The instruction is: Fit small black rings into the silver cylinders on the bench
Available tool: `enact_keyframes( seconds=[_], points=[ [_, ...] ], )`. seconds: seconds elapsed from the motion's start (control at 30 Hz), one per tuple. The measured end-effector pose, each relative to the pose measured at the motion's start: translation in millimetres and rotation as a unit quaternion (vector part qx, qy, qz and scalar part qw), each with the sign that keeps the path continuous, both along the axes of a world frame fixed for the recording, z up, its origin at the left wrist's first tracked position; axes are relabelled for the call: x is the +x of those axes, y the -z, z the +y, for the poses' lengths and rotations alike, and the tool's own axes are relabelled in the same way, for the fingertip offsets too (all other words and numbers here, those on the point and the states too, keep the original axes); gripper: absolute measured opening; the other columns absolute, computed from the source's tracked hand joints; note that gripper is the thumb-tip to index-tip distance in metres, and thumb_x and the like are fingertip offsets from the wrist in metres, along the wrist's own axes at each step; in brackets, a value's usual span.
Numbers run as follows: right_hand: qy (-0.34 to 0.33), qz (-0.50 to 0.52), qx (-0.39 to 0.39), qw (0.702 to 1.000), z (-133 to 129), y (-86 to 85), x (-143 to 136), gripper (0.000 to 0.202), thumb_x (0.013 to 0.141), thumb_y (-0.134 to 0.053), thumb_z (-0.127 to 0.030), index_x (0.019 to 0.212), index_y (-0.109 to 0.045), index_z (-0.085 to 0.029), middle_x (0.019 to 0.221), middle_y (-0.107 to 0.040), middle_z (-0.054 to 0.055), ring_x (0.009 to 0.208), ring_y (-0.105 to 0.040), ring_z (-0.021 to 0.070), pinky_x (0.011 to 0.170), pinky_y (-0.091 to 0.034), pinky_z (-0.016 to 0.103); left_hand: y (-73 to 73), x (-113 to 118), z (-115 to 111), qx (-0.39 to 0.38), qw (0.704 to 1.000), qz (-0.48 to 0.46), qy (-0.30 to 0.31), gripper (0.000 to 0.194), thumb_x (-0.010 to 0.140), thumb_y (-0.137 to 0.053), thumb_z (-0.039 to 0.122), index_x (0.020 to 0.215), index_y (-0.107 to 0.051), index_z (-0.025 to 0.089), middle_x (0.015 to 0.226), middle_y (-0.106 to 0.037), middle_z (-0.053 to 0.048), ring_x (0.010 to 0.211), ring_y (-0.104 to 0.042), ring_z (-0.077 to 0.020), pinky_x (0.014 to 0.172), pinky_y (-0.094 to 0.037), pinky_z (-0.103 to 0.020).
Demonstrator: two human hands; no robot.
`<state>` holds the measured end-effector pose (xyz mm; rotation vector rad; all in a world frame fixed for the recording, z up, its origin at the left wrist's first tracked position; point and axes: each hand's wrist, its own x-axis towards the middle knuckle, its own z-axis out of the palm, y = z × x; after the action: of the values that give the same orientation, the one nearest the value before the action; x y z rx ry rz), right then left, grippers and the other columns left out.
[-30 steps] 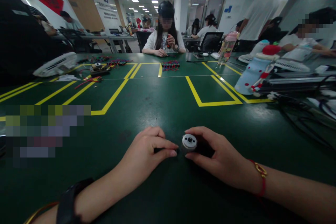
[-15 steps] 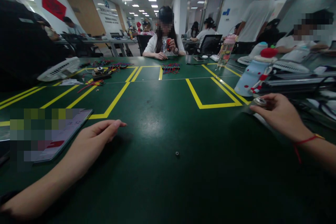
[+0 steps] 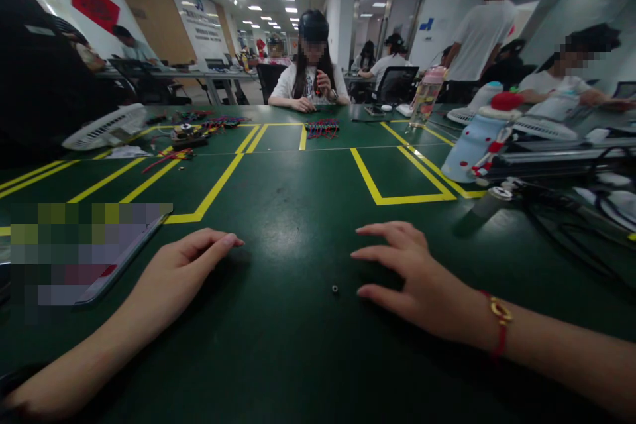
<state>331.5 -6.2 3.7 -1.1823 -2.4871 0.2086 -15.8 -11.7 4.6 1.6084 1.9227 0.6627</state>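
Note:
My right hand [image 3: 412, 278] is open, palm down over the green table [image 3: 278, 344], fingers spread and holding nothing. Just left of its thumb lies a small dark round piece with a light ring-like top [image 3: 334, 289]. Farther right, apart from that hand, a grey cylinder with a silvery metal top [image 3: 498, 195] stands on the table. My left hand [image 3: 193, 255] rests at the left with its thumb pressed against the index finger. Whether anything is between those fingers is hidden. A tablet-like flat device [image 3: 134, 248], partly blurred out, lies beside the left forearm.
A light blue bottle with a red top [image 3: 472, 146] and black cables [image 3: 561, 232] are at the right. Bundles of coloured wires [image 3: 322, 128] and a white fan [image 3: 106, 129] lie farther back. A person [image 3: 311, 73] sits across the table. Yellow tape marks the surface.
My right hand has let go of the grey cylinder at the right and moved left, its fingers now spread near the small round piece. The left hand has hardly moved.

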Motion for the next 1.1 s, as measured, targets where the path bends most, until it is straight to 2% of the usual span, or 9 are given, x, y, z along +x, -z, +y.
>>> enact_keyframes(
  seconds=[0.1,0.2,0.33,0.47,0.57,0.67,0.8,0.97,1.1],
  points=[
    [-0.066,0.009,-0.053,0.996,-7.7,2.2,-32.1,0.026,0.084,-0.055,-0.049,0.103,-0.067,-0.036,0.132,-0.051,-0.003,0.123,-0.040,0.0227,0.100,-0.031,0.045,-4.8,3.0,-2.1,-0.004,1.000,0.013,0.017,0.044,0.084,-0.047,0.060,0.099,-0.066,0.024,0.095,-0.067,-0.001,0.088,-0.059,-0.0242,0.077,-0.040,-0.032],
    [-0.067,0.020,-0.044,0.997,-2.4,-2.8,-27.8,0.019,0.087,-0.053,-0.041,0.093,-0.069,-0.033,0.122,-0.057,-0.003,0.117,-0.045,0.0192,0.099,-0.031,0.042,-8.1,5.4,-2.6,-0.003,0.999,0.020,0.026,0.042,0.085,-0.046,0.058,0.097,-0.067,0.023,0.095,-0.068,-0.002,0.089,-0.060,-0.0243,0.078,-0.040,-0.032],
    [0.039,0.033,0.062,0.997,16.6,-17.8,26.4,0.019,0.086,-0.055,-0.037,0.095,-0.067,-0.026,0.114,-0.061,0.003,0.110,-0.050,0.0181,0.097,-0.035,0.038,-8.3,7.4,-2.3,0.008,0.999,0.021,0.032,0.041,0.085,-0.046,0.057,0.095,-0.067,0.023,0.096,-0.068,-0.001,0.091,-0.060,-0.0243,0.080,-0.040,-0.032],
    [0.223,-0.018,0.204,0.953,41.6,-30.1,106.3,0.024,0.084,-0.054,-0.038,0.090,-0.066,-0.018,0.104,-0.064,0.008,0.102,-0.055,0.0191,0.092,-0.039,0.034,-5.4,7.0,-2.5,0.022,0.999,0.018,0.029,0.040,0.084,-0.047,0.057,0.093,-0.067,0.024,0.097,-0.069,-0.001,0.094,-0.061,-0.0239,0.081,-0.040,-0.031],
    [0.345,-0.100,0.150,0.921,53.6,-35.3,152.8,0.028,0.083,-0.053,-0.040,0.091,-0.068,-0.017,0.100,-0.066,0.009,0.093,-0.058,0.0194,0.082,-0.041,0.032,-3.3,5.3,-2.4,0.018,0.999,0.023,0.028,0.039,0.084,-0.047,0.057,0.094,-0.068,0.026,0.097,-0.069,0.001,0.092,-0.062,-0.0230,0.079,-0.040,-0.030],
    [0.413,-0.132,0.069,0.899,57.6,-38.9,174.2,0.031,0.080,-0.054,-0.044,0.094,-0.070,-0.021,0.092,-0.068,0.005,0.080,-0.059,0.0176,0.071,-0.040,0.030,-1.7,3.8,-1.8,0.022,0.999,0.028,0.033,0.039,0.084,-0.047,0.058,0.093,-0.068,0.026,0.096,-0.069,0.002,0.091,-0.062,-0.0225,0.079,-0.040,-0.030],
    [0.437,-0.129,0.101,0.884,59.5,-40.8,179.6,0.032,0.078,-0.053,-0.046,0.092,-0.070,-0.023,0.094,-0.069,0.003,0.079,-0.060,0.0178,0.068,-0.040,0.028,1.1,2.8,-1.0,0.019,0.999,0.026,0.033,0.040,0.083,-0.047,0.059,0.093,-0.067,0.027,0.097,-0.069,0.002,0.091,-0.062,-0.0226,0.078,-0.041,-0.030],
    [0.466,-0.130,0.050,0.874,64.4,-38.5,185.3,0.039,0.074,-0.053,-0.054,0.093,-0.072,-0.025,0.090,-0.070,0.004,0.077,-0.059,0.0201,0.067,-0.040,0.030,5.6,-2.1,-0.5,0.020,0.998,0.033,0.042,0.039,0.083,-0.047,0.060,0.095,-0.067,0.028,0.099,-0.069,0.002,0.094,-0.062,-0.0229,0.080,-0.041,-0.031],
    [0.485,-0.116,0.053,0.865,66.0,-36.9,188.9,0.042,0.074,-0.052,-0.058,0.094,-0.073,-0.027,0.091,-0.070,0.003,0.077,-0.059,0.0212,0.067,-0.039,0.030,7.0,-4.8,-0.4,0.014,0.998,0.036,0.046,0.040,0.083,-0.046,0.061,0.097,-0.066,0.028,0.100,-0.069,0.001,0.094,-0.062,-0.0234,0.079,-0.042,-0.032]
  ],
)
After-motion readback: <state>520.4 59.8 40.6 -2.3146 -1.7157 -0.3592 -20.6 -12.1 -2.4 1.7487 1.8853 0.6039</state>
